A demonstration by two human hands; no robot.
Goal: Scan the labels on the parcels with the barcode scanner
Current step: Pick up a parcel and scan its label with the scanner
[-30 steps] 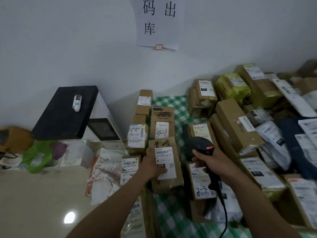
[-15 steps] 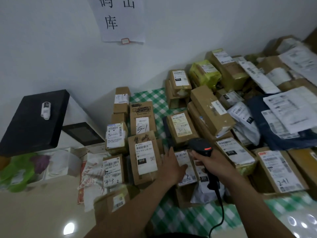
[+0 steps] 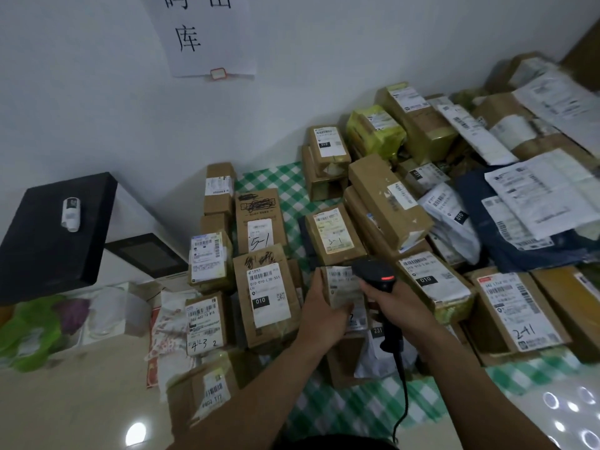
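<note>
Head view: left hand (image 3: 323, 316) grips a parcel (image 3: 344, 285), right hand (image 3: 401, 308) curls fingers (image 3: 376, 294) round scanner (image 3: 373, 273).

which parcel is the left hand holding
The small brown parcel right by the scanner; the left hand grips its left edge, and no other parcel is held.

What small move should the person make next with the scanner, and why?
Probably draw the barcode scanner back a little and aim it at the label. The left hand grips the small parcel with its label up, and the right hand holds the scanner's head right over the label's upper corner, seemingly too close.
</note>
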